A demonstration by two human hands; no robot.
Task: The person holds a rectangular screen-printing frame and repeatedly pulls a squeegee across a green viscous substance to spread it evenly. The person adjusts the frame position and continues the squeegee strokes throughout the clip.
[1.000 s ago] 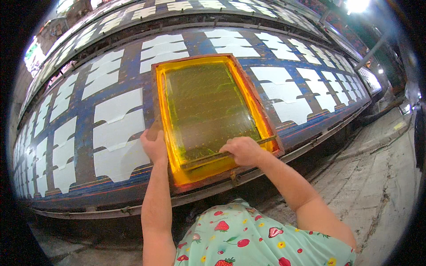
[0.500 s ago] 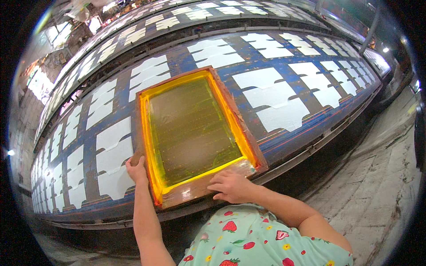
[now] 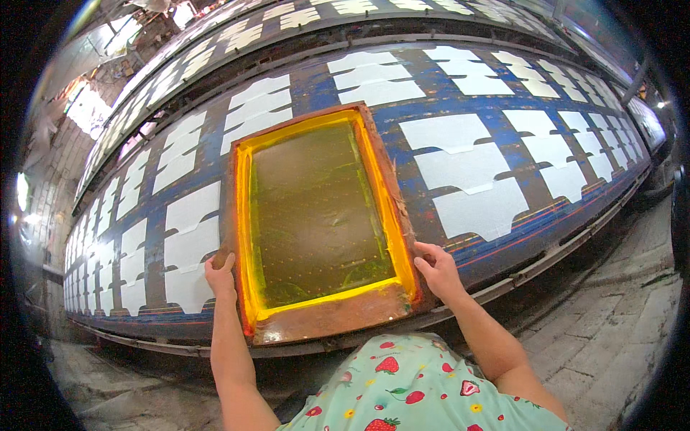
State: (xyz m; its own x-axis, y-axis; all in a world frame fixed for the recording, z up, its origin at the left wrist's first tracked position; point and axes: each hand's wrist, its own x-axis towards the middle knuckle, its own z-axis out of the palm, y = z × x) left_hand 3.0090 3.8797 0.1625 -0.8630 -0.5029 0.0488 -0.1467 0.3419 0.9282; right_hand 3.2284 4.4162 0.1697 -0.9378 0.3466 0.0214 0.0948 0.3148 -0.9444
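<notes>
A screen printing frame [image 3: 313, 215] lies slanted over the long table in front of me, with a wooden rim, yellow and orange bands inside it and a dark olive mesh. My left hand [image 3: 221, 276] is closed on its left side near the lower corner. On the opposite side, my right hand [image 3: 440, 271] has its thumb and fingers at the right edge, closed on the wood. White cut fabric pieces [image 3: 467, 169] lie flat in rows on both sides of the frame. Whatever is under the frame is hidden.
The long table [image 3: 392, 154] has a blue-stained, brownish top and a metal rail [image 3: 539, 267] along its near edge. Beyond it, further tables [image 3: 237, 32] bear more white pieces. A paved floor [image 3: 596, 323] runs along the right. A brick wall [image 3: 61, 169] stands at left.
My right hand has moved from the frame's near end to its right edge and taken hold there. The frame has turned slightly more upright in view; my left hand keeps its grip.
</notes>
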